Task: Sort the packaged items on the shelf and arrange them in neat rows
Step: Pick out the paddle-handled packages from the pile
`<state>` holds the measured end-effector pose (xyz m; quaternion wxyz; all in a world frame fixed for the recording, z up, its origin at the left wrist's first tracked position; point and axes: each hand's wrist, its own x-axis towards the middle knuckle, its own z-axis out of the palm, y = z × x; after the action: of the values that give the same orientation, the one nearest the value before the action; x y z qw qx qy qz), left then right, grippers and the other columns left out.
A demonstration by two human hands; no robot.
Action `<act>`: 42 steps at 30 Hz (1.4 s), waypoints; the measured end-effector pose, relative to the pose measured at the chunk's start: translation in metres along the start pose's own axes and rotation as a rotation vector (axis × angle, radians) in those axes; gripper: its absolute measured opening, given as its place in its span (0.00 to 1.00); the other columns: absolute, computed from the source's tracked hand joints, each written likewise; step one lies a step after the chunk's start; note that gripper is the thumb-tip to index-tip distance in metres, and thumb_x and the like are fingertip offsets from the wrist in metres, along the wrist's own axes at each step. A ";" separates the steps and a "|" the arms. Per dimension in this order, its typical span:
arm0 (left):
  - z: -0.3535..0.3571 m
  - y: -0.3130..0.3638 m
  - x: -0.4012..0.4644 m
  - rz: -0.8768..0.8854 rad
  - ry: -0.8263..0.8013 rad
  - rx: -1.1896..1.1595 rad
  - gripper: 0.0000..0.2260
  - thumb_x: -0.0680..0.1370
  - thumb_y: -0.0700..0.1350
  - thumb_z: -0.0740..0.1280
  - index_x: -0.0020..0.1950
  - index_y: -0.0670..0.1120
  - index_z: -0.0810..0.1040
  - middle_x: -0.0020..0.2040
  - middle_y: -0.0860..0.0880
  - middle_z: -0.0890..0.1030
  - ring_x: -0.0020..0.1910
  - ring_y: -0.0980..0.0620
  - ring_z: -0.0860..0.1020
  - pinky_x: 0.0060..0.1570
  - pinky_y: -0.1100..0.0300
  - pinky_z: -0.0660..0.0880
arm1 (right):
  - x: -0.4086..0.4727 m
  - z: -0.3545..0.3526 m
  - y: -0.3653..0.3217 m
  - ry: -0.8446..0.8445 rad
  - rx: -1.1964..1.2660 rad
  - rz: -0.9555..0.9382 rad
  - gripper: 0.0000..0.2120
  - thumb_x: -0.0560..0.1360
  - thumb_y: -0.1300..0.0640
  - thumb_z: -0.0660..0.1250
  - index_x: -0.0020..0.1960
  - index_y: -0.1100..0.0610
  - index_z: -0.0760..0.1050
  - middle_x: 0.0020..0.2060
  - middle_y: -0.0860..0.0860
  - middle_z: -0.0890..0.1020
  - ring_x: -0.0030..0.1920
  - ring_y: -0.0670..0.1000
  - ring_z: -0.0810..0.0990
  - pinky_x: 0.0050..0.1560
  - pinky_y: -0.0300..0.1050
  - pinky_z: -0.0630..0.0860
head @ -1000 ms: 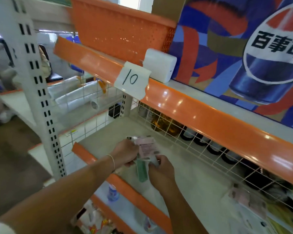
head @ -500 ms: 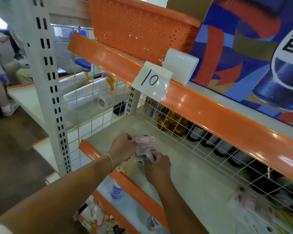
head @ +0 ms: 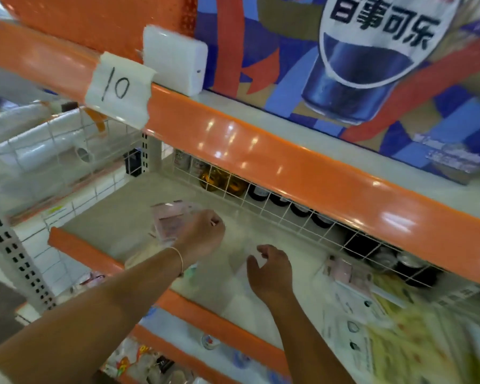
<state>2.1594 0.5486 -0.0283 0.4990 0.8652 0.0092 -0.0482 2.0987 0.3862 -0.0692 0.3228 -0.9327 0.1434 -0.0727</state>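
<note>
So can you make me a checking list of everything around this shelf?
Surface: pale shelf, orange front lip.
Job's things: pink packets in the left hand; more packets lying at the right, blurred.
Clutter: paper tag marked 10, white box above.
Hands: left holds the packets; right hand loosely curled, empty.
Cables: nothing seen.
Surroundings: wire grid with dark bottles behind, cola poster, white rolls at left.

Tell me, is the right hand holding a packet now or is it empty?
Empty. The right hand hovers above the shelf with loosely curled fingers and nothing between them; only the left hand holds the pink packets.
</note>
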 end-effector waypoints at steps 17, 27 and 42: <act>0.206 0.097 -0.045 0.043 -0.421 0.024 0.07 0.78 0.43 0.61 0.42 0.50 0.77 0.41 0.44 0.82 0.41 0.43 0.83 0.37 0.49 0.82 | 0.007 -0.167 0.193 0.110 -0.114 0.243 0.15 0.78 0.56 0.63 0.61 0.63 0.76 0.58 0.61 0.80 0.57 0.60 0.79 0.57 0.47 0.74; 0.249 0.099 -0.069 -0.031 -0.451 0.036 0.15 0.78 0.46 0.62 0.65 0.47 0.73 0.49 0.46 0.80 0.44 0.48 0.82 0.38 0.56 0.82 | 0.020 -0.175 0.235 -0.049 -0.333 0.224 0.20 0.77 0.52 0.60 0.68 0.52 0.71 0.64 0.54 0.76 0.64 0.58 0.75 0.62 0.50 0.71; 0.237 0.082 -0.081 -0.097 -0.411 0.009 0.08 0.79 0.45 0.61 0.55 0.46 0.76 0.48 0.43 0.81 0.38 0.49 0.81 0.32 0.60 0.78 | -0.001 -0.176 0.213 -0.180 0.493 0.421 0.16 0.65 0.59 0.75 0.24 0.56 0.70 0.19 0.51 0.68 0.19 0.48 0.63 0.28 0.42 0.61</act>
<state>2.0664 0.3049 -0.0679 0.4838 0.8378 -0.0513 -0.2480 2.0107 0.1239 -0.0643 0.5580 -0.7792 0.2819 0.0459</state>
